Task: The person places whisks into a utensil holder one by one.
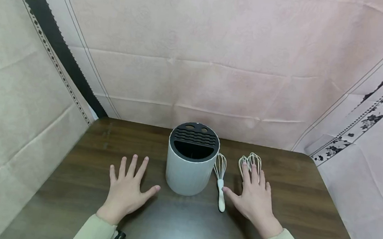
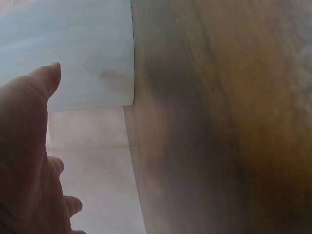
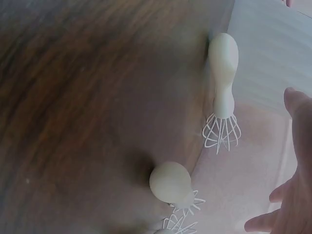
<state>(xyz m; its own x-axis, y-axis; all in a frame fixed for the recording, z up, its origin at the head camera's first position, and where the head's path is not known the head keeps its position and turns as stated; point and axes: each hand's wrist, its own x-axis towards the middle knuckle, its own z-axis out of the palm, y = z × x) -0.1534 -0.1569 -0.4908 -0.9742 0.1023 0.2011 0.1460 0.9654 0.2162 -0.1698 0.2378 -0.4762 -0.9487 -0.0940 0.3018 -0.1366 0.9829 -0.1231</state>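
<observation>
A white round utensil holder (image 1: 189,173) with a dark slotted top (image 1: 194,142) stands upright between the hands. My left hand (image 1: 124,195) is to its left, fingers spread and holding nothing. Just right of the holder lies a small whisk (image 1: 221,182) with a pale handle, its wires pointing away from me. Two more whisks (image 1: 256,162) lie farther right; my right hand (image 1: 254,198) covers their handles in the head view. In the right wrist view, the right hand (image 3: 297,180) appears apart from the whisks (image 3: 224,73), fingers extended.
The brown wooden table (image 1: 146,230) has rounded far corners. Pale creased cloth (image 1: 195,81) hangs behind it, with more cloth (image 1: 15,118) at the left and patterned cloth (image 1: 365,151) at the right. Dark bands (image 1: 57,37) run along the seams.
</observation>
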